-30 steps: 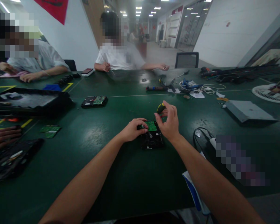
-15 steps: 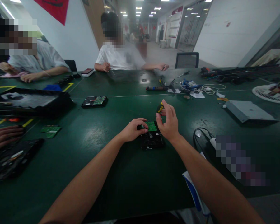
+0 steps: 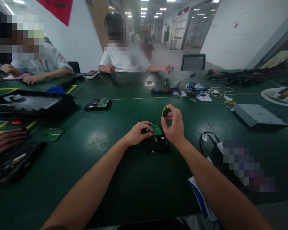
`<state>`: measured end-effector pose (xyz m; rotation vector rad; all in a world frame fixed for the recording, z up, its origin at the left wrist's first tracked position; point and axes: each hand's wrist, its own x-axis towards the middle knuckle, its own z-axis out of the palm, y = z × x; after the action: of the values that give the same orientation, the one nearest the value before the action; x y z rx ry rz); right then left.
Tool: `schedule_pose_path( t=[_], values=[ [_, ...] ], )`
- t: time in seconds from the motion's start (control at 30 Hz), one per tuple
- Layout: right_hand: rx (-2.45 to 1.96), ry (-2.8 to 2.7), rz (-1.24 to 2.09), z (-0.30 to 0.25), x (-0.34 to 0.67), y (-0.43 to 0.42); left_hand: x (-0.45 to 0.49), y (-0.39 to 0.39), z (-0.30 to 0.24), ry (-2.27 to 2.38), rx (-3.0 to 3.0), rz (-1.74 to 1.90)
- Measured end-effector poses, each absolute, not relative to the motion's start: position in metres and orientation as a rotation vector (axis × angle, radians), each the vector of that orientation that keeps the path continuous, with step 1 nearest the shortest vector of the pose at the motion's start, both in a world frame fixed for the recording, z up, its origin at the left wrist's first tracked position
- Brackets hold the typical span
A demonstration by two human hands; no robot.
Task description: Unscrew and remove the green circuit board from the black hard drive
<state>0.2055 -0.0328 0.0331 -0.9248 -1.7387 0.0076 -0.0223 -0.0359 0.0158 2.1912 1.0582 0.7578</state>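
A black hard drive (image 3: 157, 146) lies flat on the green table in front of me, a green circuit board (image 3: 157, 129) showing on its far half. From the left side, my left hand (image 3: 138, 133) grips the drive's edge, thumb over the board and fingers along the far left corner. My right hand (image 3: 174, 125) is closed around a small screwdriver (image 3: 165, 110) with a black and yellow handle, just above the drive's far right corner. The screwdriver's shaft and tip are hidden behind my fingers.
Another hard drive (image 3: 98, 104), loose green boards (image 3: 54, 134) and a black tray (image 3: 33, 110) lie to the left. A person's hand (image 3: 8, 142) is at the left edge. A grey metal case (image 3: 258, 115) and a cable (image 3: 203, 143) lie right. Two people sit across the table.
The screwdriver handle has tilted slightly in my right hand, its top leaning a little further right. My left hand and the hard drive have stayed put; the view has shifted slightly.
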Motion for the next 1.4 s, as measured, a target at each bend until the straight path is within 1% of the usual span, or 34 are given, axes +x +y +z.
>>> schedule_pose_path(
  t=[1.4],
  values=[
    [-0.896, -1.750, 0.014, 0.0330, 0.2059, -0.0338, -0.0219, -0.0354, 0.0140, 1.071, 2.192, 0.742]
  ],
)
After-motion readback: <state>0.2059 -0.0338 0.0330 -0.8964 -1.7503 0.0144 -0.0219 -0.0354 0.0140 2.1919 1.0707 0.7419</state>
